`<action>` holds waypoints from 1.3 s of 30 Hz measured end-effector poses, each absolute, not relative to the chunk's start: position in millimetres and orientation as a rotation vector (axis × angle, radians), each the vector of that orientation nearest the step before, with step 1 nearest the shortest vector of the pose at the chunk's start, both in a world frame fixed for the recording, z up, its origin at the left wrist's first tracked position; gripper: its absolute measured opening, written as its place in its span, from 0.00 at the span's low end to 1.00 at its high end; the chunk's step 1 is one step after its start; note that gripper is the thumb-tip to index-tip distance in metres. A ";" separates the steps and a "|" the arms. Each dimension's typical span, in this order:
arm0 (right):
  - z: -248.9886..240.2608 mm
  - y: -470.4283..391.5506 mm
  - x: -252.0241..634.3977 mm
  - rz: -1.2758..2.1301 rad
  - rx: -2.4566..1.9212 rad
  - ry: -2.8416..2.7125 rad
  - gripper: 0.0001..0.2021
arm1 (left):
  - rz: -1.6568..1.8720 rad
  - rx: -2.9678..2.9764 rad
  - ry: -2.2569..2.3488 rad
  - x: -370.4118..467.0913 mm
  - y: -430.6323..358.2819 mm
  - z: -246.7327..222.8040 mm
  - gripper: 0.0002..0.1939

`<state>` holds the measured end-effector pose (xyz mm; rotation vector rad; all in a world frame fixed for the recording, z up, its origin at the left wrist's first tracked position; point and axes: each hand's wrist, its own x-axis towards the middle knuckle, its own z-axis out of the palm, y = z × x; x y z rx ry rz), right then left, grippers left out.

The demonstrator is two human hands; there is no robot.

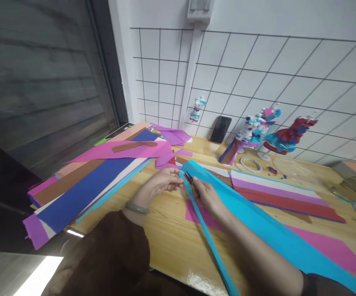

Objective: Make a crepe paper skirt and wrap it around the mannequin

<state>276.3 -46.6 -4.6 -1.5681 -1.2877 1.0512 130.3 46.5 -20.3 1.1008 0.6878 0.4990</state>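
My left hand [169, 179] pinches the far end of a narrow blue strip [207, 232], which runs back toward the table's near edge. In my right hand [207, 193] is a pair of scissors [190, 178], its dark blades pointing at the strip close to my left fingertips. Whether the blades touch the strip I cannot tell. Beneath my right forearm lies a wide blue sheet [245, 205] of what looks like crepe paper. A pink piece [201, 216] rests on the table under the strip.
Layered coloured sheets [97, 181] cover the table's left side. Striped sheets [282, 195] lie at the right, near a tape roll [250, 164]. Along the gridded wall stand small dressed mannequins [292, 133] and a black phone [220, 129].
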 end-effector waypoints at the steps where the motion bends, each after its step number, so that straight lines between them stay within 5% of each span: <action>1: -0.8 -53.8 278.1 1.050 -1.570 -1.320 0.25 | 0.496 1.104 0.693 130.2 46.9 -20.1 0.16; 13: 3.5 -183.9 385.5 0.477 -2.107 -1.572 0.16 | 0.497 1.126 0.795 133.1 44.4 -12.0 0.13; 23: -38.8 -239.8 434.5 -0.019 -2.291 -1.904 0.15 | 0.525 1.059 0.801 135.8 45.7 -19.6 0.07; 32: -24.7 -229.9 450.9 0.001 -2.199 -1.853 0.15 | 0.511 1.090 0.778 136.6 46.0 -22.3 0.08; 39: 45.1 -203.8 447.8 0.085 -2.011 -1.611 0.13 | 0.464 1.084 0.765 139.3 40.3 -19.7 0.08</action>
